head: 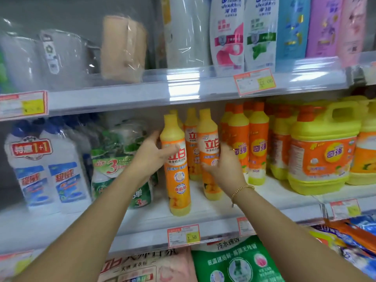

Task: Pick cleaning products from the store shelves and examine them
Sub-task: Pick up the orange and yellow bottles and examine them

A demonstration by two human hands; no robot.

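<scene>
- Store shelving fills the view, and both bare forearms reach up and forward to the middle shelf, which is packed with cleaning products.
- The left hand is raised with the wrist bent back. Its fingers curl round the far left side of the front dish-soap bottle and its thumb lies across the orange label.
- That yellow-and-orange bottle stands upright, its base near the shelf edge below the left hand.
- The right hand is seen from the back and wraps the second dish-soap bottle from its right side, with the thumb on the front of the label.
- This second bottle stands between the two hands, just behind and to the right of the first.
- A thin gold bracelet circles the right wrist.
- More orange-capped bottles stand just right of the right hand, and beyond them a big yellow jug with a handle.
- Left of the left hand sits a green multipack, then white bottles with blue caps.
- Shampoo bottles line the shelf above the hands, and a price tag hangs below them.
</scene>
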